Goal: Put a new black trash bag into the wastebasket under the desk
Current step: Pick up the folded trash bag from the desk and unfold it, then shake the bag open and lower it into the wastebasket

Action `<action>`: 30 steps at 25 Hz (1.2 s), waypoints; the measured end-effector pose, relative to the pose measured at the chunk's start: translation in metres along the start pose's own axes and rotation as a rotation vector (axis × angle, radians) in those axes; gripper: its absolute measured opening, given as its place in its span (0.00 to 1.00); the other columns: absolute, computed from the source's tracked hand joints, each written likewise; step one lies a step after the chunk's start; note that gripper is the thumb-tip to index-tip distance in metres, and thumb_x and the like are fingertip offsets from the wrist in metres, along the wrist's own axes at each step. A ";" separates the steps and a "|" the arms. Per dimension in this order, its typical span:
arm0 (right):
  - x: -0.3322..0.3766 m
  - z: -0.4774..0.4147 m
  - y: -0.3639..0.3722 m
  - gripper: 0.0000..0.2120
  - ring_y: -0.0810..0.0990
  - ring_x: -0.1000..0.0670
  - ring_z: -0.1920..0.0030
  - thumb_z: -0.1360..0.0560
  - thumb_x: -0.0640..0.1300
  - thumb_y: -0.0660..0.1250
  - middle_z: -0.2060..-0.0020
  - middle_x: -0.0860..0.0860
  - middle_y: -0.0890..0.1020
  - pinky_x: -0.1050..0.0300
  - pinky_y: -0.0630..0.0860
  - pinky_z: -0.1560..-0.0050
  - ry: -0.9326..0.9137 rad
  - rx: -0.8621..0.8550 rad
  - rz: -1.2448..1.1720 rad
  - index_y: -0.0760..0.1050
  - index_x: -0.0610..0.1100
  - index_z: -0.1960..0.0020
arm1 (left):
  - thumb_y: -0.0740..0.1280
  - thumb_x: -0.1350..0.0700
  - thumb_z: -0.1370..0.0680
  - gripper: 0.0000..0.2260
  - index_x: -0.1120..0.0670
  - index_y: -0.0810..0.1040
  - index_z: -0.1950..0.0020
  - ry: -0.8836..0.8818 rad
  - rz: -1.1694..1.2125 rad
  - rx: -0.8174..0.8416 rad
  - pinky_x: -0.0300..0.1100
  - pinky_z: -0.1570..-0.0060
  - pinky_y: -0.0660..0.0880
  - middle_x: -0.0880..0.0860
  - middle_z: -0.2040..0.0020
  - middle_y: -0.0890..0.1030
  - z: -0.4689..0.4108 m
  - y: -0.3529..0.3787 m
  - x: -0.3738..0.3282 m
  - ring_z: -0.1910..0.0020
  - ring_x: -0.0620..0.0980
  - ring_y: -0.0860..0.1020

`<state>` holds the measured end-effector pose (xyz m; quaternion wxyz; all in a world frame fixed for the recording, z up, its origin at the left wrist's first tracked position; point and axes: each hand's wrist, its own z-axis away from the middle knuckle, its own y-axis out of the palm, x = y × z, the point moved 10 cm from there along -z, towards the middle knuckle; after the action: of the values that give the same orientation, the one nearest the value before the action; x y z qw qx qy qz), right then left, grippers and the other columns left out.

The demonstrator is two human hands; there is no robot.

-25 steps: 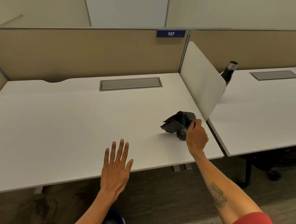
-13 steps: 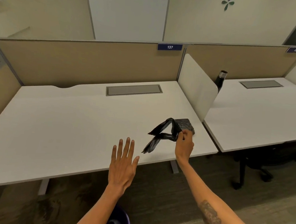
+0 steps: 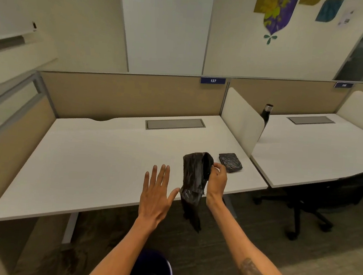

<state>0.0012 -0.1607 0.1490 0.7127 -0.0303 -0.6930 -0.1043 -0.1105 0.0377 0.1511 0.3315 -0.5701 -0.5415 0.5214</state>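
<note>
Our right hand (image 3: 216, 180) pinches the black trash bag (image 3: 194, 183), which dangles over the worktop (image 3: 96, 162) edge; our left hand (image 3: 155, 194) is spread flat. The wastebasket (image 3: 152, 272) sits at 6 o'clock.

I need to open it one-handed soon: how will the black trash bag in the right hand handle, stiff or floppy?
Probably very floppy: the black trash bag, pinched at its top by the right hand, droops in loose folds below the desk edge. Its glossy film looks slippery. It seems light, since a fingertip pinch holds it. The open left hand will likely be needed to spread it.
</note>
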 end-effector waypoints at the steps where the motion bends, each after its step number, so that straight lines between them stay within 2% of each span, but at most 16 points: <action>1: 0.000 0.013 0.003 0.08 0.81 0.50 0.57 0.18 0.45 0.64 0.55 0.48 0.81 0.61 0.78 0.62 0.052 0.006 -0.059 0.76 0.42 0.43 | 0.41 0.33 0.20 0.36 0.51 0.38 0.19 0.006 0.020 0.005 0.51 0.23 0.33 0.50 0.19 0.38 0.009 -0.006 0.002 0.20 0.51 0.35; 4: -0.002 0.052 0.011 0.08 0.79 0.49 0.62 0.19 0.44 0.63 0.61 0.47 0.79 0.55 0.78 0.64 0.208 0.040 -0.284 0.77 0.41 0.46 | 0.43 0.31 0.21 0.36 0.48 0.39 0.19 -0.034 0.221 0.030 0.48 0.23 0.34 0.49 0.19 0.42 0.038 -0.014 0.009 0.21 0.48 0.36; 6: 0.001 0.082 0.021 0.11 0.76 0.49 0.64 0.19 0.45 0.61 0.65 0.48 0.75 0.54 0.75 0.63 0.311 0.093 -0.481 0.75 0.44 0.59 | 0.46 0.28 0.22 0.36 0.44 0.40 0.20 -0.129 0.460 0.091 0.50 0.23 0.39 0.48 0.19 0.44 0.060 -0.012 0.016 0.20 0.49 0.40; 9: 0.011 0.113 0.033 0.15 0.74 0.45 0.62 0.21 0.45 0.61 0.65 0.47 0.73 0.50 0.75 0.55 0.427 0.123 -0.680 0.69 0.47 0.67 | 0.53 0.27 0.24 0.40 0.44 0.45 0.18 -0.226 0.835 0.153 0.57 0.24 0.54 0.50 0.18 0.55 0.085 -0.012 0.017 0.20 0.55 0.56; 11: 0.017 0.129 0.038 0.11 0.77 0.41 0.52 0.21 0.47 0.60 0.56 0.42 0.78 0.42 0.76 0.40 0.491 0.136 -0.701 0.74 0.44 0.60 | 0.59 0.29 0.26 0.41 0.46 0.53 0.19 -0.238 1.010 0.131 0.55 0.27 0.62 0.52 0.21 0.63 0.095 -0.023 0.012 0.24 0.54 0.64; 12: 0.021 0.134 0.038 0.12 0.78 0.40 0.50 0.21 0.47 0.60 0.53 0.41 0.79 0.40 0.75 0.38 0.517 0.141 -0.693 0.76 0.43 0.57 | 0.61 0.28 0.26 0.39 0.47 0.60 0.20 -0.245 1.089 0.124 0.52 0.31 0.67 0.52 0.24 0.68 0.099 -0.028 0.009 0.28 0.52 0.69; 14: 0.031 0.137 0.034 0.16 0.80 0.39 0.49 0.19 0.49 0.58 0.51 0.40 0.81 0.42 0.77 0.40 0.535 0.122 -0.693 0.80 0.40 0.50 | 0.63 0.27 0.29 0.34 0.51 0.76 0.35 -0.257 1.201 0.111 0.44 0.46 0.75 0.52 0.39 0.82 0.103 -0.036 0.005 0.43 0.49 0.79; 16: 0.038 0.132 0.020 0.17 0.78 0.37 0.42 0.17 0.46 0.54 0.43 0.40 0.80 0.42 0.73 0.32 0.535 0.075 -0.720 0.78 0.40 0.39 | 0.67 0.30 0.30 0.27 0.53 0.81 0.50 -0.256 1.249 0.119 0.41 0.56 0.74 0.51 0.55 0.84 0.105 -0.040 0.003 0.56 0.48 0.80; 17: 0.036 0.128 0.008 0.16 0.78 0.37 0.42 0.16 0.44 0.53 0.41 0.42 0.79 0.44 0.71 0.30 0.527 0.026 -0.704 0.76 0.41 0.37 | 0.69 0.32 0.30 0.24 0.53 0.81 0.53 -0.243 1.279 0.137 0.40 0.58 0.74 0.51 0.58 0.84 0.105 -0.041 0.001 0.58 0.47 0.81; 18: 0.031 0.124 -0.004 0.14 0.78 0.38 0.47 0.16 0.41 0.52 0.43 0.43 0.79 0.49 0.74 0.33 0.524 -0.016 -0.674 0.76 0.42 0.42 | 0.72 0.36 0.30 0.20 0.53 0.82 0.55 -0.234 1.318 0.160 0.39 0.60 0.76 0.51 0.59 0.84 0.106 -0.041 -0.001 0.60 0.45 0.82; 20: 0.016 0.120 -0.025 0.15 0.76 0.45 0.59 0.16 0.38 0.50 0.53 0.44 0.77 0.59 0.80 0.53 0.577 -0.077 -0.580 0.73 0.41 0.55 | 0.75 0.42 0.29 0.12 0.50 0.83 0.57 -0.243 1.404 0.181 0.38 0.62 0.79 0.53 0.58 0.85 0.106 -0.044 -0.005 0.60 0.48 0.84; 21: 0.005 0.122 -0.031 0.15 0.77 0.45 0.58 0.16 0.37 0.50 0.53 0.43 0.77 0.58 0.79 0.55 0.633 -0.099 -0.565 0.73 0.40 0.54 | 0.75 0.44 0.28 0.09 0.49 0.83 0.58 -0.258 1.417 0.163 0.38 0.62 0.79 0.53 0.58 0.86 0.104 -0.047 -0.006 0.60 0.49 0.84; 23: -0.016 0.129 -0.034 0.12 0.79 0.40 0.41 0.17 0.38 0.52 0.42 0.40 0.79 0.49 0.77 0.40 0.743 -0.086 -0.559 0.74 0.40 0.43 | 0.74 0.46 0.26 0.06 0.47 0.84 0.58 -0.292 1.386 0.086 0.36 0.62 0.79 0.51 0.58 0.86 0.099 -0.054 -0.008 0.60 0.46 0.84; 25: -0.028 0.136 -0.038 0.13 0.74 0.39 0.31 0.17 0.39 0.56 0.33 0.39 0.75 0.42 0.72 0.31 0.790 -0.018 -0.409 0.72 0.40 0.34 | 0.74 0.48 0.26 0.06 0.49 0.84 0.57 -0.345 1.386 0.028 0.36 0.62 0.79 0.51 0.58 0.86 0.094 -0.056 -0.013 0.59 0.46 0.84; 28: -0.030 0.137 -0.058 0.24 0.70 0.37 0.30 0.19 0.37 0.60 0.28 0.41 0.70 0.40 0.69 0.30 0.682 -0.009 -0.060 0.61 0.39 0.23 | 0.75 0.51 0.25 0.08 0.55 0.83 0.54 -0.447 1.366 -0.015 0.39 0.62 0.80 0.55 0.57 0.86 0.088 -0.051 -0.018 0.60 0.49 0.85; 30: -0.011 0.127 -0.063 0.24 0.72 0.40 0.32 0.19 0.39 0.62 0.29 0.43 0.72 0.45 0.72 0.34 0.480 0.002 0.113 0.64 0.40 0.24 | 0.75 0.50 0.26 0.10 0.57 0.83 0.54 -0.521 1.333 -0.031 0.38 0.64 0.78 0.54 0.58 0.86 0.085 -0.045 -0.021 0.61 0.48 0.84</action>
<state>-0.1357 -0.1973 0.1369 0.8617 -0.0424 -0.5010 -0.0678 -0.2017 0.0107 0.1784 -0.2058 -0.6411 -0.1468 0.7246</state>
